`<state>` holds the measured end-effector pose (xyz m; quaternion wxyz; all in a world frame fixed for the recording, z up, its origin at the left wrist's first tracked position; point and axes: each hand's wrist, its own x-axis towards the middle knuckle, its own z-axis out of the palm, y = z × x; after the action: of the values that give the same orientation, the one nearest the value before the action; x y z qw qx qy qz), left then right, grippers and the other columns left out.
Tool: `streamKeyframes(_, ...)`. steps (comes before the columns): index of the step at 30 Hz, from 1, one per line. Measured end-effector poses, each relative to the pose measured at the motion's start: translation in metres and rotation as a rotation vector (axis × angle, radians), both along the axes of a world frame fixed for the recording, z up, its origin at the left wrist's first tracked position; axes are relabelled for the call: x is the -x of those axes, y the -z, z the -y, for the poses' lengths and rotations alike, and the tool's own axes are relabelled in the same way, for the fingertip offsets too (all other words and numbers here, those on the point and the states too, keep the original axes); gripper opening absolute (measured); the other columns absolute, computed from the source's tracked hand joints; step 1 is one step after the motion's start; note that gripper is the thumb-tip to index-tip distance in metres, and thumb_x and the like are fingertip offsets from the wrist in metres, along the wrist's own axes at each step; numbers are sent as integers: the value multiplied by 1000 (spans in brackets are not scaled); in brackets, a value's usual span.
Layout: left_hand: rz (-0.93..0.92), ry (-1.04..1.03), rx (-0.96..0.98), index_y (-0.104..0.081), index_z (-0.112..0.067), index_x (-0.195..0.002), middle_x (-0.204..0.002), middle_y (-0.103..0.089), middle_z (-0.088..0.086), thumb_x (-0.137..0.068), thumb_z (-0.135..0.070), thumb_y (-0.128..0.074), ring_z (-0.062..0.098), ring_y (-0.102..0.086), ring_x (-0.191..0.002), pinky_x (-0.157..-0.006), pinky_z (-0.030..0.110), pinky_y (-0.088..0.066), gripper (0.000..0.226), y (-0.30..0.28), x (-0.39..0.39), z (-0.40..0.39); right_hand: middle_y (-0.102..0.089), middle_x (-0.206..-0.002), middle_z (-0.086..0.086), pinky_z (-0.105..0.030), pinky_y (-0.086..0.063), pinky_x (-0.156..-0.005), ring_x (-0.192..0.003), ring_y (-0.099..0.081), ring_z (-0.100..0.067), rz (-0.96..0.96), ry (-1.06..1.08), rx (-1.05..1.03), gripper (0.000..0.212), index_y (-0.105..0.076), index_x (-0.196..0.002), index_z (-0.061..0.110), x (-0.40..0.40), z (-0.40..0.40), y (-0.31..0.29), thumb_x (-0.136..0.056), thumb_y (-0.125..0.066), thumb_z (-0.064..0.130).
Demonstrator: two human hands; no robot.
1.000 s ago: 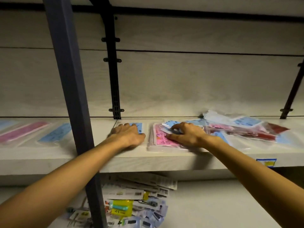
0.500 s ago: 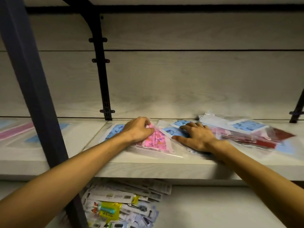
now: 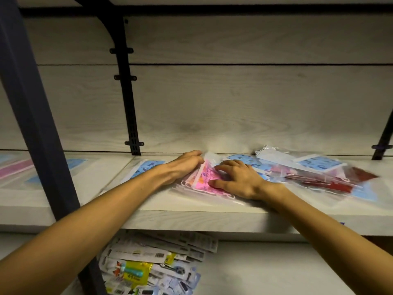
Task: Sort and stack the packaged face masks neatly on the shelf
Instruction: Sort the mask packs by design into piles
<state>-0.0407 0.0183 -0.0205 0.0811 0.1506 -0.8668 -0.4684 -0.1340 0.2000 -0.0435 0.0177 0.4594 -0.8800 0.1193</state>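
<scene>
Head view. Your left hand lies on the left edge of the pink patterned mask packet, fingers straight and together, pressing its far corner, which lifts a little. Your right hand sits on the same packet's right side, fingers spread and slightly bent, flat on the plastic; neither hand plainly closes round it. The packet rests on the shelf near the front edge, seemingly on top of other clear packets. Just left lies a blue patterned packet; to the right, a loose heap of blue, white and red packets, unsorted and blurred.

Step in hand, as I judge it: squaring the pink stack. Next you'll need to draw both sides in evenly, then pull a matching packet from the heap.

Writing: none legible on the masks. Carded goods on the lower shelf show barcodes, too small to read.
</scene>
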Motion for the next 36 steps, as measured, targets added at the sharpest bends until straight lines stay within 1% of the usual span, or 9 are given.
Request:
streamKeyframes(5, -91, 9, -93, -54, -27, -125, -111, -71, 5, -93, -4, -53, 3, -71, -70, -59, 18, -54, 39, -1, 7, -10, -36, -157, -1, -44, -23, -119, -145, -27, -24, -86, 31, 45, 68, -42, -150, 32, 7, -16, -8, -89, -57, 61)
streamKeyframes(9, -172, -30, -180, -54, -5, -136, -116, -64, 17, -86, 8, -68, 11, -68, -94, -70, 16, -54, 54, 1, 11, -12, -35, -157, -1, -45, -20, -118, -145, -26, -22, -109, 63, 52, 67, -39, -151, 32, 13, -27, -7, -91, -55, 58)
streamKeyframes(11, -206, -86, -262, -54, -6, -135, -118, -67, 19, -84, 7, -73, 16, -68, -99, -63, 15, -53, 56, -2, 12, -13, -39, -154, -1, -46, -22, -118, -144, -28, -23, -109, 73, 55, 65, -43, -147, 33, 14, -33, -4, -91, -52, 63)
streamKeyframes(14, -210, -177, -342, -55, -12, -127, -114, -69, 7, -81, 6, -76, 17, -70, -88, -60, 24, -55, 54, -5, 15, -13, -44, -149, -1, -45, -26, -116, -138, -35, -23, -123, 85, 78, 65, -47, -142, 31, 13, -40, 3, -90, -44, 71)
streamKeyframes(18, -118, -184, -516, -64, -8, -100, -80, -75, 9, -80, 5, -76, 19, -72, -68, -65, 30, -61, 27, -2, 17, -14, -48, -147, -1, -46, -31, -114, -133, -42, -24, -132, 128, 89, 72, -47, -141, 31, 11, -42, 8, -87, -38, 78)
streamKeyframes(22, -20, -155, -420, -71, 2, -97, -87, -77, 17, -82, 0, -75, 24, -74, -75, -80, 38, -62, 16, 4, 20, -15, -48, -147, -1, -47, -34, -112, -131, -44, -24, -108, 137, 81, 71, -45, -143, 31, 10, -43, 7, -89, -39, 77)
streamKeyframes(26, 43, -152, -360, -63, -7, -84, -74, -76, 9, -80, -3, -80, 19, -73, -64, -58, 27, -60, 18, 2, 14, -17, -52, -141, -2, -45, -38, -109, -125, -48, -24, -93, 141, 74, 70, -49, -140, 29, 7, -43, 7, -90, -38, 76)
streamKeyframes(32, -22, -202, -323, -51, -6, -128, -109, -66, 13, -74, 6, -82, 24, -71, -87, -69, 35, -62, 63, -5, 12, -22, -53, -140, -3, -47, -41, -107, -122, -50, -23, -60, 165, 150, 68, -54, -136, 27, 3, -46, 7, -91, -38, 74)
streamKeyframes(36, -125, -247, -285, -50, -6, -135, -113, -64, 14, -79, 4, -74, 25, -69, -88, -60, 27, -55, 62, -9, 7, -15, -54, -142, -5, -47, -45, -103, -122, -52, -25, -51, 213, 226, 73, -55, -138, 22, 3, -51, 5, -91, -38, 75)
